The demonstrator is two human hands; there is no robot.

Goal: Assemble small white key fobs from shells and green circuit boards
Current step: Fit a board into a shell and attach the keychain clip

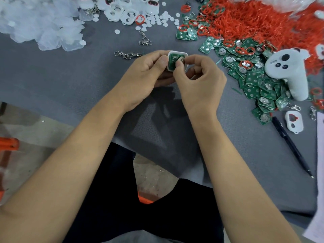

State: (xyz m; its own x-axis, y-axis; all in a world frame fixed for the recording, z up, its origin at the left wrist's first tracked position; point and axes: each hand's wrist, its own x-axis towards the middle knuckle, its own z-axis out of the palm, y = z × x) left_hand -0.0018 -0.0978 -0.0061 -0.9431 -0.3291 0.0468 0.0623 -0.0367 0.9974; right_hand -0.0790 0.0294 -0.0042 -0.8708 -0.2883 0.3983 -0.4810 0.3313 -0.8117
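Observation:
Above the grey table's middle, both hands hold one white key fob shell (177,54) with a green circuit board (173,60) lying inside it. My left hand (145,74) grips the shell from the left, thumb on its edge. My right hand (198,79) pinches the board's right side with thumb and forefinger. A heap of loose green circuit boards (252,79) lies to the right. White shells (126,13) are piled at the top centre, and one more white shell (293,121) sits at the far right.
Translucent covers (43,27) are heaped at top left, red rubber rings (249,20) at top right. Small white discs (157,20) and metal clasps (128,54) lie scattered behind the hands. A white controller (289,71) rests on the boards, with a black pen (291,146) beside it.

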